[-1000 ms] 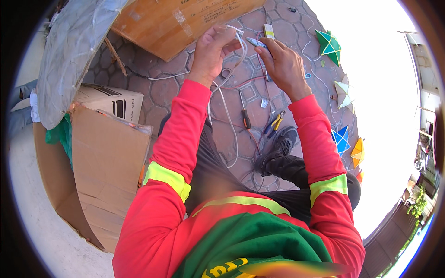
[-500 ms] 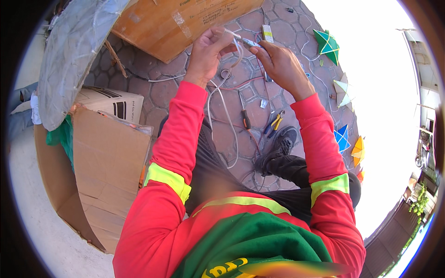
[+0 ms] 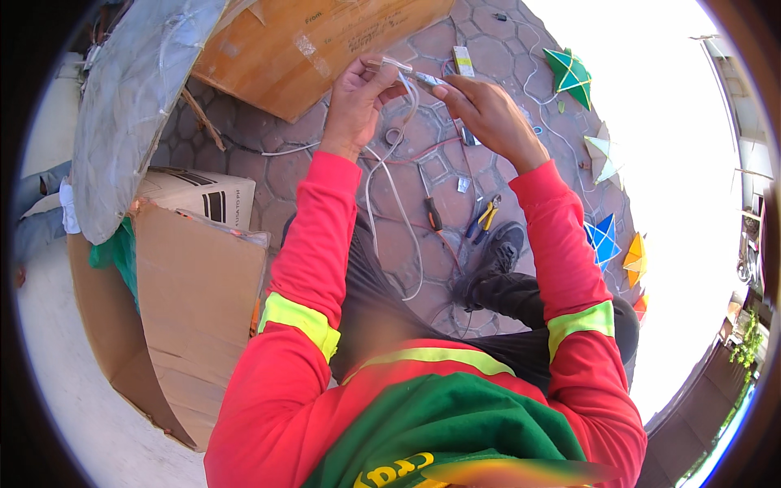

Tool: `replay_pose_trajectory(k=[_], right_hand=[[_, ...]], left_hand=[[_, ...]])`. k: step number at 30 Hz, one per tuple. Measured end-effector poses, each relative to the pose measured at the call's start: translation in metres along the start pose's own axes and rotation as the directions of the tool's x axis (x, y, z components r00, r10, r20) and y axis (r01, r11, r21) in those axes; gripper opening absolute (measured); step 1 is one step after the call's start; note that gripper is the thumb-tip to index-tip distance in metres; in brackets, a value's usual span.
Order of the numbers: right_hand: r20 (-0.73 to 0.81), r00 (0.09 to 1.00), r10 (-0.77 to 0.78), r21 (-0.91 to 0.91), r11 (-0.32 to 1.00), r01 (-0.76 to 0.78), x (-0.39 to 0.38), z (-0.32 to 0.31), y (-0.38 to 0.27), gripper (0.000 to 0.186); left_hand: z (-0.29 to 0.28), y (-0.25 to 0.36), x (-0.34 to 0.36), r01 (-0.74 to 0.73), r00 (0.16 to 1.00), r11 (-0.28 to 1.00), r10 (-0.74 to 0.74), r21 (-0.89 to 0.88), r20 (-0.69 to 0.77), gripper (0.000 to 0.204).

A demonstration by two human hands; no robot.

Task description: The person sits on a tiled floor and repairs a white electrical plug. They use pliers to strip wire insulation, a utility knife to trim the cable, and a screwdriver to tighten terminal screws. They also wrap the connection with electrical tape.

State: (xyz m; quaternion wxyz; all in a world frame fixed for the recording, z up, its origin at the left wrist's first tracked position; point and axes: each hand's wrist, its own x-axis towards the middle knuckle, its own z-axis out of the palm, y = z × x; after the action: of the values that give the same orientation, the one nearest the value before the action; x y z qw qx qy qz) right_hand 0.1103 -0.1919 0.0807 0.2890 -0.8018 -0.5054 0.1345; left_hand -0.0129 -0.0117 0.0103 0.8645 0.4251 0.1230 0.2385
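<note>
- Beyond orange-and-black-handled screwdriver: left hand pinches white plastic-sheathed cable, right hand grips slim pale tool.
- Step: apparently working cable's end; next calls for steady pinch.

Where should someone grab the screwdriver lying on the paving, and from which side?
Probably best by its handle, from above on the seated person's side: that thick orange-and-black end points toward them, while the thin shaft points away.

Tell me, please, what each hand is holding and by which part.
The left hand holds a thin white cord, apparently near one end; the right hand, a slim silvery tool by its rear part.
</note>
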Motion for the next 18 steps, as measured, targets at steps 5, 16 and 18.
replay_pose_trajectory(k=[5,16,18], right_hand=[[-0.195,0.972,-0.135,-0.167,0.981,0.102,-0.0050,0.0048,0.0034,0.045],[-0.216,0.958,-0.188,-0.234,0.963,0.136,-0.0063,0.0054,0.0070,0.044],[-0.215,0.957,-0.194,-0.228,0.963,0.144,-0.0061,0.0054,0.0067,0.044]], left_hand=[[-0.0039,0.0006,0.0001,-0.026,0.999,0.996,0.029,-0.088,0.030,0.021],[0.0020,0.0046,-0.0012,-0.028,0.999,0.996,0.031,-0.087,0.037,0.020],[0.0030,0.0057,-0.0020,-0.025,0.999,0.997,0.028,-0.075,0.035,0.020]])
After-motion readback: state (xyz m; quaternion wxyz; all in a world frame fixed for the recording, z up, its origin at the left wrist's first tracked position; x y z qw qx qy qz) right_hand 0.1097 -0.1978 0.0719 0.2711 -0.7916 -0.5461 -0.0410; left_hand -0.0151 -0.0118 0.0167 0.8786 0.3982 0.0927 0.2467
